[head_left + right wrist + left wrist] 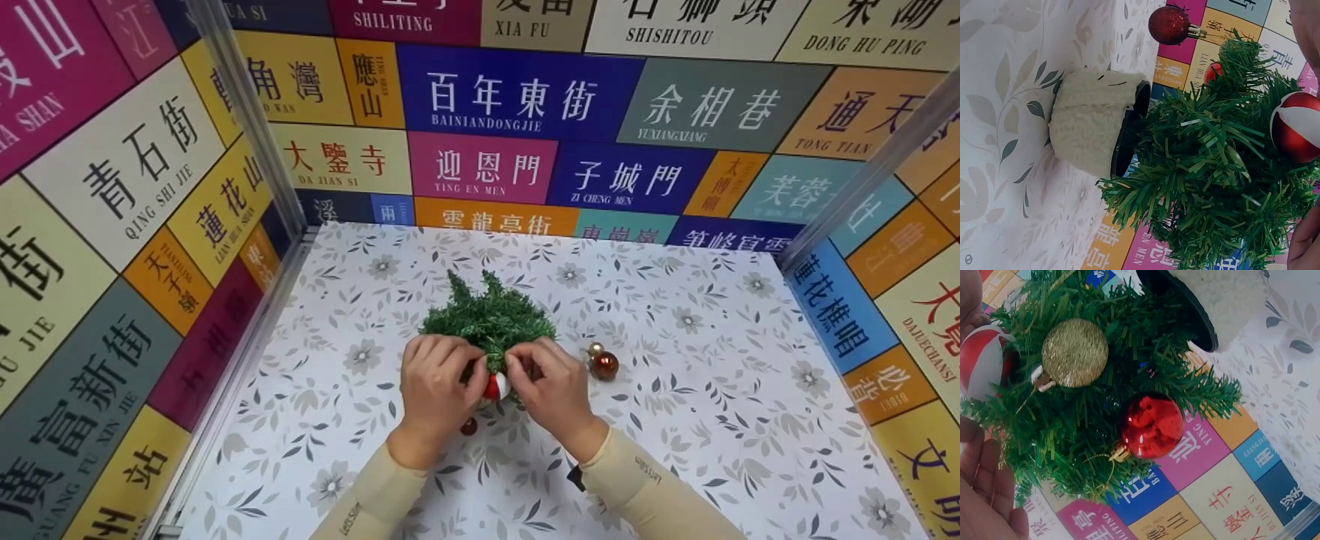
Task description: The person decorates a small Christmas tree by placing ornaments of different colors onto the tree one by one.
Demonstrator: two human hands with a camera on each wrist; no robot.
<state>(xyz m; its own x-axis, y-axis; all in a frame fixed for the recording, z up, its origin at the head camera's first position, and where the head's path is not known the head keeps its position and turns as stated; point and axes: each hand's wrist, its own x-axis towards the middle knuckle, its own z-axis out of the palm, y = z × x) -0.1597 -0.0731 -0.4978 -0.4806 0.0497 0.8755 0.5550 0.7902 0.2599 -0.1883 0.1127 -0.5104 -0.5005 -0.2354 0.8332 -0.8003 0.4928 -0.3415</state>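
Note:
A small green Christmas tree (487,311) stands between both hands, in a fuzzy cream pot (1086,124) with a black rim. A red-and-white striped bauble (496,386) hangs on its near side. Just above that bauble, the left hand (441,382) and right hand (551,386) face each other. Their curled thumbs and forefingers pinch at its string by a green sprig; the string is hidden at the fingertips. A gold bauble (1075,353) and a shiny red bauble (1154,426) hang in the left wrist view, a glittery red bauble (1169,25) in the right.
On the floral-patterned tabletop (675,442), right of the tree, lie a brown-red bauble (604,366) and a small gold bauble (595,349). Panels with place names (517,90) enclose the table at the back and sides, with metal posts (255,112) at the corners.

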